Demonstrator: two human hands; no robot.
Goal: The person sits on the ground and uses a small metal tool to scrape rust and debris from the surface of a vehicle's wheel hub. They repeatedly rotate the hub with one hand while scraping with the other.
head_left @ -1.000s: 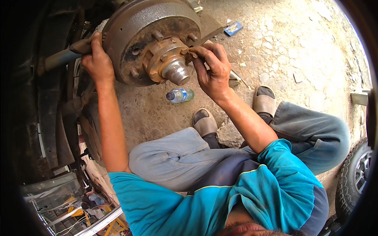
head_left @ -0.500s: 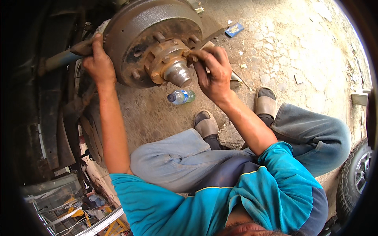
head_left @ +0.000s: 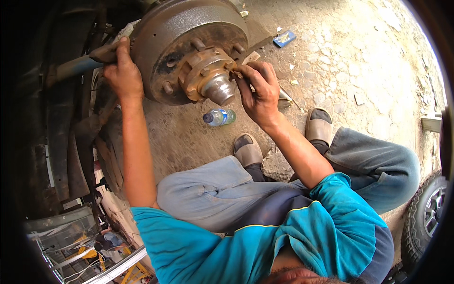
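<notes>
A large brake drum (head_left: 189,26) with a rusty wheel hub (head_left: 201,71) fills the upper middle, with studs around its face and a bright metal hub end (head_left: 218,90) pointing toward me. At the drum's back left edge, my left hand (head_left: 124,75) is closed on it, thumb up along the rim; its other fingers are partly hidden. My right hand (head_left: 260,87) pinches a small rusty bolt (head_left: 238,74) at the right side of the hub flange. How far the bolt sits in the flange is hidden by the fingertips.
A plastic bottle (head_left: 219,117) lies on the ground below the hub. Farther off lies a blue packet (head_left: 284,38). A stone (head_left: 277,165) sits beside my sandals, a tyre (head_left: 424,215) at the lower right. Dark vehicle parts (head_left: 61,118) line the left, above a cluttered metal rack (head_left: 90,246).
The drum and hub appear slightly farther right and lower in the picture, with the surroundings shifted a little too. Both hands stay at the same places on drum and hub.
</notes>
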